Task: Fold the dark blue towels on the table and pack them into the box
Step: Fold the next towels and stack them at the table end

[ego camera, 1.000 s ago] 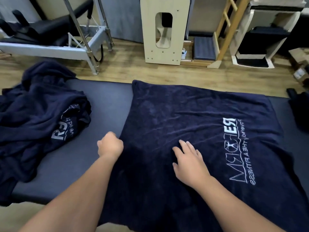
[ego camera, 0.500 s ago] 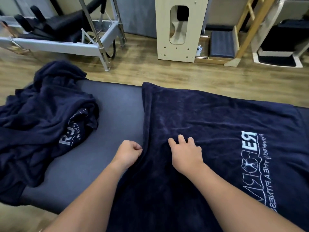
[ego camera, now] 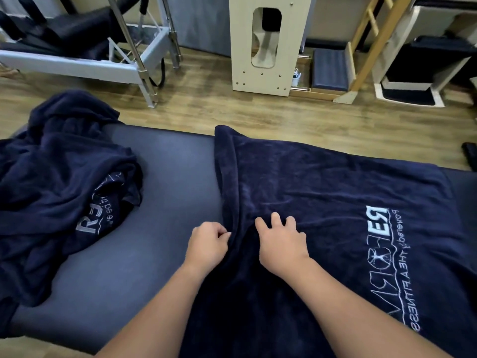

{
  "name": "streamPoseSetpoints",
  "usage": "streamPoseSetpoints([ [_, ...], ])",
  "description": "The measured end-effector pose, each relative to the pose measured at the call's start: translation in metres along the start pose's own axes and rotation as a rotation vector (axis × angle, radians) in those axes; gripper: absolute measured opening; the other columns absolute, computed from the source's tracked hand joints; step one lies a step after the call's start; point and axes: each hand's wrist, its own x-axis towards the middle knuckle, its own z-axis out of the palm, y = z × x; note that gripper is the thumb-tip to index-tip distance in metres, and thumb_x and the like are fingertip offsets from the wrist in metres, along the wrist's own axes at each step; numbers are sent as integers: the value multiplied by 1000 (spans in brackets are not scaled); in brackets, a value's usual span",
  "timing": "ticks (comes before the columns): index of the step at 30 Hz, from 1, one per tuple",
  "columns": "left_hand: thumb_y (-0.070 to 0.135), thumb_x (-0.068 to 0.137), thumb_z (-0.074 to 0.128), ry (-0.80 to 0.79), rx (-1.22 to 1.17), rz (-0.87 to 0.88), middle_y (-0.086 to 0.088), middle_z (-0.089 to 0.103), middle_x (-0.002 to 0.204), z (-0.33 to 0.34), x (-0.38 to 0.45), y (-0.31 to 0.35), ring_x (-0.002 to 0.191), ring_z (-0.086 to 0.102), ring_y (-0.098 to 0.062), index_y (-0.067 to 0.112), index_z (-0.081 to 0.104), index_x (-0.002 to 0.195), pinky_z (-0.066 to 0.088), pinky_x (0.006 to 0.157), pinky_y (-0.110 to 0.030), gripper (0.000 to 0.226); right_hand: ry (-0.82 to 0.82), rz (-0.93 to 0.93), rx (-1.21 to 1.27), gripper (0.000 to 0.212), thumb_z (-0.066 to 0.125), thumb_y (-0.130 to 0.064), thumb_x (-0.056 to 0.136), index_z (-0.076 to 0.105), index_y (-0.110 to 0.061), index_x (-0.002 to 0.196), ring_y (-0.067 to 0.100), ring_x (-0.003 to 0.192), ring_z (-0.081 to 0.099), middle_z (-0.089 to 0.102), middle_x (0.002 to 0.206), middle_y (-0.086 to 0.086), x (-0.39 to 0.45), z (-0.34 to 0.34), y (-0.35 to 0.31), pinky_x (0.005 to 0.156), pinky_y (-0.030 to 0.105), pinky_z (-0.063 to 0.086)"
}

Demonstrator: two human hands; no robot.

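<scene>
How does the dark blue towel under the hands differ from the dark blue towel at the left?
The spread dark blue towel lies mostly flat; the crumpled dark blue towel sits in a heap. The spread one shows its whole white logo; the crumpled one shows part. Both hands grip only the spread one. Both rest on the padded table.

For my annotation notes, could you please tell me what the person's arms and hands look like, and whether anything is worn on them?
Both forearms are bare up to the frame's lower edge, with no sleeves in view. The left hand and right hand wear no gloves, and no rings, watch or bracelets are visible.
</scene>
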Motion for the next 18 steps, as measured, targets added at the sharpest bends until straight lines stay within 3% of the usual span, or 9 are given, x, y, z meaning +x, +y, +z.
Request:
streamPoseSetpoints([
  [2, 21, 96, 61, 53, 71, 10, -8, 61, 61, 2, 0, 2, 66, 57, -30, 6, 58, 64, 43, 59, -37, 35, 0, 5, -8, 66, 52, -14, 83, 25, -26, 142, 39, 116, 31, 26, 149, 13, 1, 1, 0, 79, 47, 44],
  [5, 18, 97, 59, 130, 92, -68, -7, 63, 68, -11, 4, -7, 74, 57, -34, 13, 57, 65, 38, 65, -33, 32, 10, 6, -18, 66, 52, -15, 83, 24, -27, 142, 38, 117, 31, 25, 149, 11, 2, 3, 1, 79, 47, 44],
  [8, 10, 95, 60, 239, 45, -181, -18, 73, 88, -38, 14, -26, 93, 64, -43, 6, 72, 80, 48, 79, -39, 20, 50, 7, 5, 62, 53, -26, 86, 25, -33, 142, 34, 121, 29, 27, 147, 3, 4, 4, 6, 83, 49, 41],
  [11, 12, 97, 61, 287, -35, -321, -19, 73, 96, -64, 26, -49, 100, 64, -42, 2, 74, 88, 50, 90, -40, 19, 78, 9, 53, 60, 50, -40, 88, 24, -42, 142, 34, 134, 22, 25, 151, -3, 3, 4, 14, 100, 65, 32],
  [15, 8, 86, 56, 87, -58, -421, -18, 67, 72, -73, 34, -60, 78, 68, -40, 2, 59, 66, 58, 74, -44, 21, 23, 20, 93, 73, 44, -55, 90, 4, -51, 151, 43, 150, -16, -12, 166, 6, 3, 9, 21, 109, 78, 7],
  [18, 25, 83, 62, 115, -152, -368, -16, 70, 72, -74, 45, -41, 75, 67, -39, 2, 63, 71, 57, 74, -44, 26, -16, -42, 121, 78, 38, -67, 93, -13, -56, 151, 42, 147, -30, -28, 164, 6, 5, 13, 25, 111, 77, -3],
])
